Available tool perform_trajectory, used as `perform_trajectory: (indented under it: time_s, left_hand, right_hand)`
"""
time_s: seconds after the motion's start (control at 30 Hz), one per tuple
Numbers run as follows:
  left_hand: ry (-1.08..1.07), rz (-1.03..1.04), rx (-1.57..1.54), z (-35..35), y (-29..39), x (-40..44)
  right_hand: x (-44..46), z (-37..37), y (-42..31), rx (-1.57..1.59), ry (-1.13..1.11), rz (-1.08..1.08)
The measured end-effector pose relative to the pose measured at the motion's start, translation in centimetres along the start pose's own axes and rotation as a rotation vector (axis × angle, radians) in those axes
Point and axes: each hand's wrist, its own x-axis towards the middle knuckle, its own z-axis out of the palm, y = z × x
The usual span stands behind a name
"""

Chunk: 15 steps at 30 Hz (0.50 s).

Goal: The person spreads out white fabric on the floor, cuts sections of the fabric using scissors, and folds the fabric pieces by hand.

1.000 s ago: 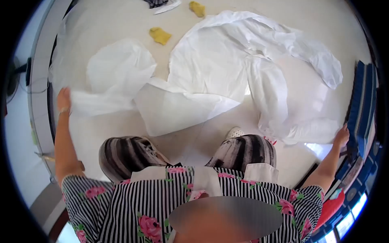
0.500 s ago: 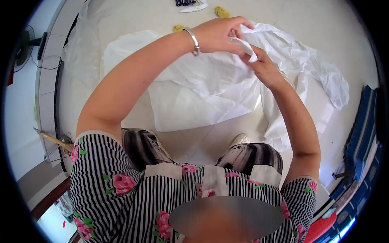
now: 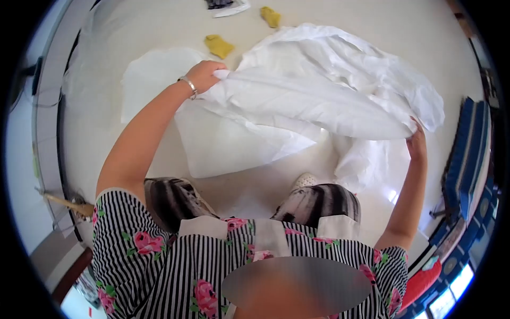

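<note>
A large white cloth (image 3: 313, 103) is stretched slantwise between my two hands above the floor. My left hand (image 3: 206, 76), with a silver bracelet at its wrist, is closed on the cloth's upper left end. At the lower right end my right hand (image 3: 417, 139) grips the cloth's edge, its fingers partly hidden. More crumpled white fabric (image 3: 409, 87) lies behind and under the held part. A thin, sheer white sheet (image 3: 212, 146) spreads on the floor in front of my feet.
Two yellow pieces (image 3: 219, 47) and a dark patterned item (image 3: 219, 3) lie on the floor (image 3: 372, 16) beyond. A blue striped item (image 3: 467, 154) stands at the right. A wooden stick (image 3: 69, 203) is at the left, and a red item (image 3: 423, 284) at the lower right.
Half a second ago my hands were together over the cloth. They have moved apart, left hand leftward and right hand to the lower right, with the cloth drawn out between them.
</note>
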Motion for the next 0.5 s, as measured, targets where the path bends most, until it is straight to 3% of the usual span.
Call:
perform_trajectory:
  time_s: [0.03,0.07,0.13,0.2,0.27,0.37,0.47,0.5]
  left_hand:
    - [-0.023,0.013,-0.073,0.8,0.6,0.5]
    - [-0.062,0.001,-0.126,1.7,1.4,0.7]
    - [-0.137,-0.045,-0.218,2.5,2.5,0.8]
    - [-0.135,0.005,-0.211,3.4,2.7,1.0]
    - [-0.141,0.033,-0.195,3.8,2.9,0.9]
    - [-0.161,0.07,-0.201,4.1,3.9,0.8]
    - [-0.162,0.117,-0.25,3.6,4.9,0.2]
    - [-0.167,0.14,-0.257,3.3,5.2,0.1]
  right_hand:
    - [0.9,-2.9,1.3,-0.2,0.069,0.091]
    - [2.2,-3.4,0.9,-0.647,0.035,0.184]
    - [4.2,-3.5,3.8,-1.19,0.181,-0.116]
    - [4.7,2.8,4.1,-1.075,0.187,-0.635]
    - [2.9,12.9,1.9,-0.817,-0.085,-0.581]
    - [0.1,25.4,1.5,-0.759,-0.513,-0.579]
    - [0.7,32.9,2.9,-0.832,-0.641,-0.752]
    - [1.6,33.9,3.0,-0.738,-0.74,-0.64]
